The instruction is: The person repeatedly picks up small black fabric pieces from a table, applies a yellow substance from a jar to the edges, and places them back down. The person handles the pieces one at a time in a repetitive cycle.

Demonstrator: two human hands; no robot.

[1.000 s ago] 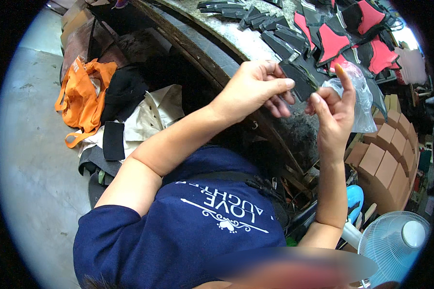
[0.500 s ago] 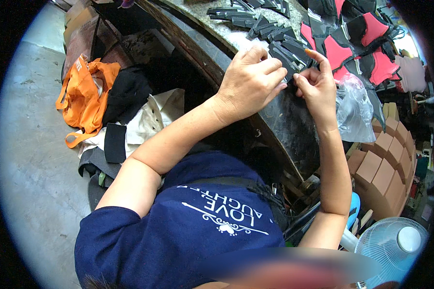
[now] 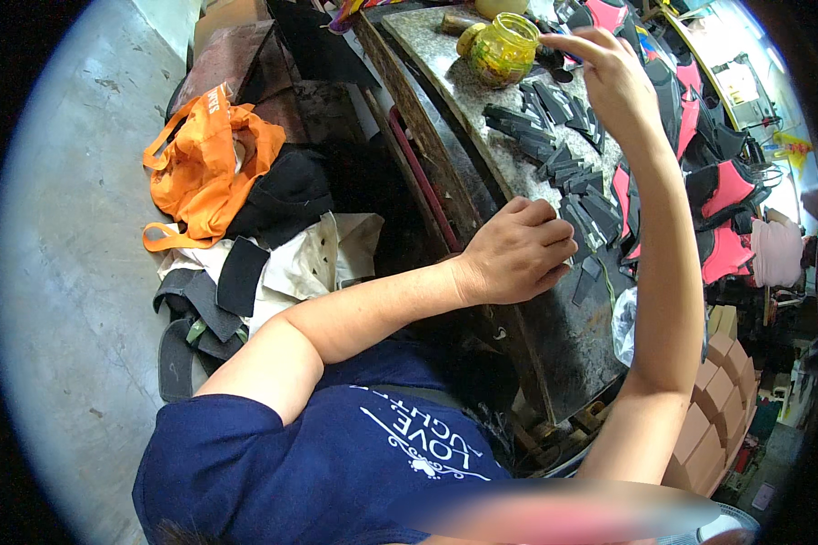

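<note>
Over the table's near edge, my left hand [image 3: 518, 252] is closed, its fingers curled under, so whatever it grips is hidden. Beside it lie several small black strips [image 3: 594, 218], some with pale edges. My right hand [image 3: 616, 82] is raised over the far part of the table with its index finger stretched out. That fingertip comes close to the mouth of a yellow, see-through open jar [image 3: 503, 56]. I cannot tell whether it touches the rim. Nothing shows in the right hand, though its thumb and lower fingers are partly hidden.
Black and pink cut pieces [image 3: 729, 191] pile up on the right. A clear plastic bag [image 3: 623, 327] sits by the table [image 3: 554, 336]. Brown cartons [image 3: 713, 409] stand at lower right. On the left, an orange bag [image 3: 211, 173] lies on dark and cream cloth.
My right hand has moved away from my left and up to the jar, which has come into view. The left hand stays closed near the strips. The view has shifted.
</note>
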